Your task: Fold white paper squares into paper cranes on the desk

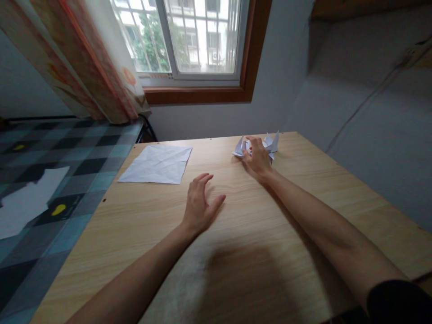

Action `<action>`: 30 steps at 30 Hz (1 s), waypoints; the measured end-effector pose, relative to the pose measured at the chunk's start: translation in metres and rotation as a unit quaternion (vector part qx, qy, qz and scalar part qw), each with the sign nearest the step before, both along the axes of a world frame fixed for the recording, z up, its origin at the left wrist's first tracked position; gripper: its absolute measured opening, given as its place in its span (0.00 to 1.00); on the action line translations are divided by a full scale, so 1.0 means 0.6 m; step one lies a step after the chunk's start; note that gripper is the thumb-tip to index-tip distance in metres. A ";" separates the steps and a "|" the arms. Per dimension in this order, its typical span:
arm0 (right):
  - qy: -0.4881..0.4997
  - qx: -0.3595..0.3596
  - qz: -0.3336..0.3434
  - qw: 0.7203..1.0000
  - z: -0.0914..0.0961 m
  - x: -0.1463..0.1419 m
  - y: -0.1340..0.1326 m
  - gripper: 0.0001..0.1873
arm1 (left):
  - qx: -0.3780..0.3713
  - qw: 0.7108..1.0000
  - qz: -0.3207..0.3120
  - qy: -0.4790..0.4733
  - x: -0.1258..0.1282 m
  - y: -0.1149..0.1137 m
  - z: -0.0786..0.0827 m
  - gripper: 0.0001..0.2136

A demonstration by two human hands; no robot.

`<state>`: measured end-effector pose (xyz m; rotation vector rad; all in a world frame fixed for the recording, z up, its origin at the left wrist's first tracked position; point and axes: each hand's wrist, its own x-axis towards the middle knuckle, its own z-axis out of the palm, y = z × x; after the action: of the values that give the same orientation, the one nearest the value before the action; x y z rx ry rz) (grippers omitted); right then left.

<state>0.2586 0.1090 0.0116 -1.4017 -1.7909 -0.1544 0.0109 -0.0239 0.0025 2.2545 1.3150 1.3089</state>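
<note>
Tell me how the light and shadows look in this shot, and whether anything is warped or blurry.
Head view: daylight comes through the window, whose panes look washed out; a broad soft shadow lies on the table between the forearms; the wide lens bows the table's edges; the left hand and the right hand on the folded paper show little blur.

no readable text, labels, brands or numbers anywhere. creased paper sheet (pixel 155 164) on the counter (pixel 236 225) is blank, folded paper pieces (pixel 272 143) blank too.
</note>
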 end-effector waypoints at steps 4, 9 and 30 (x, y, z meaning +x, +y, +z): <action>0.019 0.041 0.045 0.998 -0.020 0.009 -0.065 0.26 | -0.024 0.992 0.084 0.093 -0.018 0.019 0.011 0.23; -0.037 0.037 0.143 0.988 -0.043 0.038 -0.148 0.29 | -0.085 0.919 0.211 0.322 -0.095 0.064 0.040 0.27; -0.041 -0.043 0.198 0.978 -0.045 0.030 -0.200 0.17 | -0.083 0.912 -0.150 0.373 0.028 -0.072 0.051 0.20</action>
<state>0.2767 -0.0113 -0.0157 -1.0802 -2.1286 0.0785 0.0279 -0.0670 0.0332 2.7889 1.1198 0.1999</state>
